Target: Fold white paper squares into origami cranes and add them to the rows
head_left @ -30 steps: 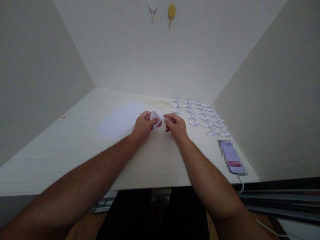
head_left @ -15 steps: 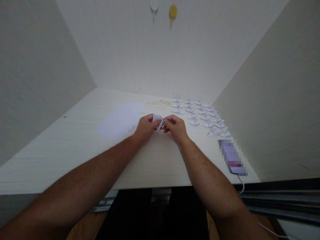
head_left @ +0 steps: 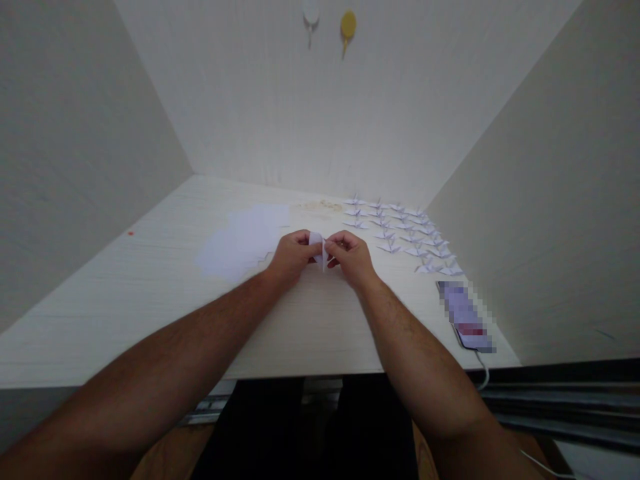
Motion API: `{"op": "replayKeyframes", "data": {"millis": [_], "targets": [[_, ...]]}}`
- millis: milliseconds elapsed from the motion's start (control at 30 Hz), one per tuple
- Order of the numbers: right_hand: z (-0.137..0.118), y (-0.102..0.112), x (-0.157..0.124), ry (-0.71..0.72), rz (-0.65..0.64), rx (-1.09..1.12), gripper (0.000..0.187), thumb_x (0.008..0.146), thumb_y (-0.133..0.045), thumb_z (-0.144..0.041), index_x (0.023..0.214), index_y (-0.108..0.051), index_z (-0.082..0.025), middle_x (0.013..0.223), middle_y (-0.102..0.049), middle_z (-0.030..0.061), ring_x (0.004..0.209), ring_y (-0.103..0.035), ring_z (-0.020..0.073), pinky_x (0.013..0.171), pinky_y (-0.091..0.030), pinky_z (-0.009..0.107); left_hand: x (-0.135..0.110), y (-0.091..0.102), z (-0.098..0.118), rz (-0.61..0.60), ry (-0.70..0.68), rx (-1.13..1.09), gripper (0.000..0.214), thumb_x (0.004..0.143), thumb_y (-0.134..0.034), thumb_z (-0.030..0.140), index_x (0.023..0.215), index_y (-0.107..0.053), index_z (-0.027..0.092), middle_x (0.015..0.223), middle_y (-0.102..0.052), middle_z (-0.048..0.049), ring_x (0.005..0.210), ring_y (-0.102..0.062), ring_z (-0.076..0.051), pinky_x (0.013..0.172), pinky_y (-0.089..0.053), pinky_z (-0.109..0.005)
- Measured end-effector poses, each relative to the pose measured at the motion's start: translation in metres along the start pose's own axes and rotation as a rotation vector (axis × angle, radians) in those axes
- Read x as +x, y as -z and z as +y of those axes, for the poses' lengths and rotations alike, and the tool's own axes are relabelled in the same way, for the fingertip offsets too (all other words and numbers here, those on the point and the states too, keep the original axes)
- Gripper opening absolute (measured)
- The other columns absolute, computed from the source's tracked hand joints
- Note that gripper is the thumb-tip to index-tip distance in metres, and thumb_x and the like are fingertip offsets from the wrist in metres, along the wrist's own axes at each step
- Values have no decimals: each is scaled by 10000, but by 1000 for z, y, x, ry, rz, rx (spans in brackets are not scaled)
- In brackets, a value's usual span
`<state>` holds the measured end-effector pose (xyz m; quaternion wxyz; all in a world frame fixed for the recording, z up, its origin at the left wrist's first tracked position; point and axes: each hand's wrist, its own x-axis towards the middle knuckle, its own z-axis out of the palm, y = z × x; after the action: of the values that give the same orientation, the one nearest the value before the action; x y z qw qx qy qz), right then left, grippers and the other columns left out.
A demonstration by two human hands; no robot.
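Pale walls close in a white worktop, with a white hook and a yellow hook fixed high on the far side. Seen from head height, a person's two bare hands meet mid-surface over a small folded piece of paper, held between them; whether it also touches the worktop, I cannot tell. The left hand pinches the paper's left side, thumb on top and fingers tucked beneath, seemingly to anchor it. The right hand nips the opposite edge between thumb and forefinger, the other fingers curled under, a grip that looks suited to fine control of the narrow part seen edge-on between the two. Beyond the left forearm, white sheets lie in an overlapping spread, perhaps put there to be near that hand; their number is hard to make out. Past the right hand, white paper cranes stand in close rows toward the right-hand wall, wings out, apparently grouped to keep them clear of the elbows. Nearer the front edge lies a phone, its cable trailing over the side, likely placed within sight yet beyond the right arm; its screen is unreadable.
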<state>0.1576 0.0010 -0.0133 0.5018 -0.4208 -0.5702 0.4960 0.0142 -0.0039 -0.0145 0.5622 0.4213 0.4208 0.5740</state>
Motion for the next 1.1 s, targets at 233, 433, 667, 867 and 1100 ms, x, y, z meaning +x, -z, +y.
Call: {"op": "replayKeyframes", "data": {"millis": [233,433,667,867,1100], "targets": [[1,0,1,-1,18,-6,203,671,-725,-363,741,-611,-209,567,-582,-55,481,-540,92,466,-478,226,-3,-2,8,8,20,-19,185,611,-754,272,663,-637,138,639,-622,-13,568,-578,-124,577,-518,-288],[-1,1,0,-2,18,3,195,700,-720,-371,748,-638,-202,560,-598,-48,456,-531,88,454,-468,223,-4,-3,10,16,-5,-8,212,601,-769,264,705,-621,154,669,-650,-14,586,-605,-140,580,-540,-306],[-1,1,0,-10,20,-12,225,689,-741,-397,731,-645,-198,548,-589,-50,443,-512,84,443,-437,217,-4,-3,10,5,2,0,236,590,-786,286,678,-613,151,682,-641,-14,604,-603,-135,607,-545,-311],[-2,2,-1,-25,13,-49,233,658,-745,-394,739,-640,-202,539,-574,-57,443,-496,84,444,-423,221,-3,-2,8,6,15,-15,243,597,-782,303,672,-607,151,671,-626,-12,602,-602,-141,627,-540,-327],[-4,1,-1,-13,9,-69,212,653,-746,-362,725,-637,-196,501,-554,-63,430,-490,86,428,-397,213,-4,-2,9,-20,32,-42,180,678,-704,303,678,-601,156,684,-631,-27,616,-604,-150,601,-525,-306]]}}
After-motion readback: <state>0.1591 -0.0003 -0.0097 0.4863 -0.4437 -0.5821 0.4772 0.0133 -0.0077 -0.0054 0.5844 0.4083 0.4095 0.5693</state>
